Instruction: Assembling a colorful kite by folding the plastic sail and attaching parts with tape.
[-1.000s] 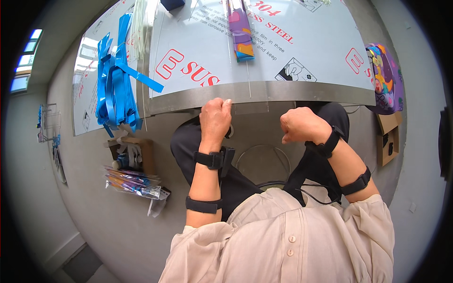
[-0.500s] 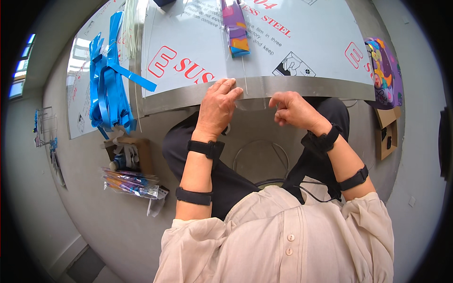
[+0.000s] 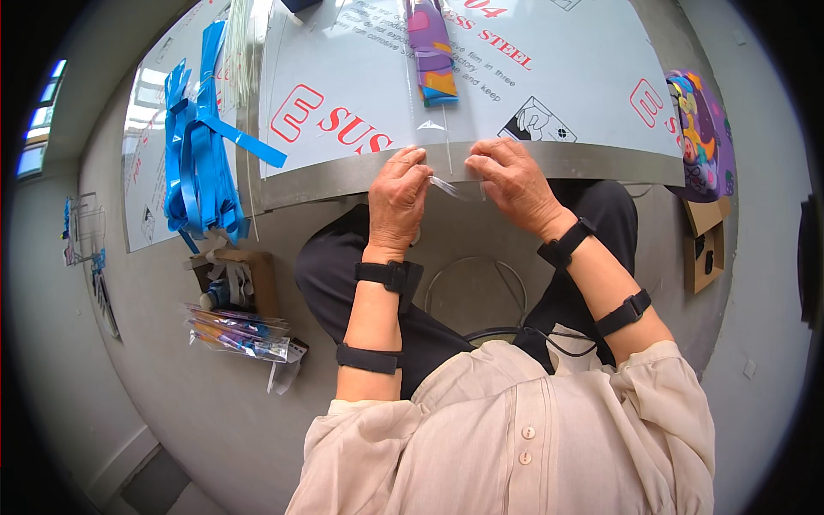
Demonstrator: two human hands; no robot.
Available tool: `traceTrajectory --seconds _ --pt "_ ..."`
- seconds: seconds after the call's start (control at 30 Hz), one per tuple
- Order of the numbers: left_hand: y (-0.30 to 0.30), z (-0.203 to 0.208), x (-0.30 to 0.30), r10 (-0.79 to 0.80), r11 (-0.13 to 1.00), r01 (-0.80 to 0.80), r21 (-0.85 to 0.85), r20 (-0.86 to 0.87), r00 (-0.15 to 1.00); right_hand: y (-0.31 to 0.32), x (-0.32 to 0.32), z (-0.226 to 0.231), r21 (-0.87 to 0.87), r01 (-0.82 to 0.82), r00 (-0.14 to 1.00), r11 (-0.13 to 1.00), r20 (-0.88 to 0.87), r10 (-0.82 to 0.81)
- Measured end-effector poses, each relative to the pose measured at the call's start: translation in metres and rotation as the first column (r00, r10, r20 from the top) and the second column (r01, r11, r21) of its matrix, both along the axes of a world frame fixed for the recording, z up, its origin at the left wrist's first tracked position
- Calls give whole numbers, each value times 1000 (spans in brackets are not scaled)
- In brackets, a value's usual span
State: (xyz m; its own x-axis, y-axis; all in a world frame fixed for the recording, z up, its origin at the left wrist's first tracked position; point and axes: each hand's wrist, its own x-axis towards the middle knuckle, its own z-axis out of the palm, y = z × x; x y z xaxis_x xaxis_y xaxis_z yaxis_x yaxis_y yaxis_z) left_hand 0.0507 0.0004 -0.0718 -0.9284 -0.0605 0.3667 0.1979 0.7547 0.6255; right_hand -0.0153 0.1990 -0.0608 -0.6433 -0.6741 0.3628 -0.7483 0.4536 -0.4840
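A long clear plastic bag (image 3: 432, 130) lies across the table's near edge, its end hanging slightly over. Inside its upper part is a folded printed piece (image 3: 430, 56) in purple, orange and blue, with a thin white stick or string trailing toward me. At the left corner of the bag's end, my left hand (image 3: 398, 199) is closed in a pinch on the plastic. My right hand (image 3: 515, 184) is closed too, thumb and forefinger together at the right corner. Between them the bag's rim shows as a glossy curl. The fingertips partly hide the plastic.
The table (image 3: 592, 159) has film-covered sheet metal and a bare metal front strip. Blue ribbons (image 3: 202, 163) drape over its left side beside thin white rods (image 3: 240, 51). A purple printed bag (image 3: 702, 129) hangs at the right edge. Cardboard boxes (image 3: 262, 283) and packaged pieces (image 3: 236, 333) sit lower down.
My right hand has moved up and left to the bag's end, its fingers coming together. My left hand has shifted slightly, and the bag's rim is now lifted and curled between both hands.
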Motion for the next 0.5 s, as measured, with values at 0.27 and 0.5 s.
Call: traceTrajectory --seconds 0.27,0.5 --pt "2 -2 0 74 986 -75 151 11 997 -5 7 -15 -150 97 995 984 20 -95" --pt "7 -6 -1 176 971 -178 162 30 984 -16 9 -18 -212 349 923 913 245 -296"
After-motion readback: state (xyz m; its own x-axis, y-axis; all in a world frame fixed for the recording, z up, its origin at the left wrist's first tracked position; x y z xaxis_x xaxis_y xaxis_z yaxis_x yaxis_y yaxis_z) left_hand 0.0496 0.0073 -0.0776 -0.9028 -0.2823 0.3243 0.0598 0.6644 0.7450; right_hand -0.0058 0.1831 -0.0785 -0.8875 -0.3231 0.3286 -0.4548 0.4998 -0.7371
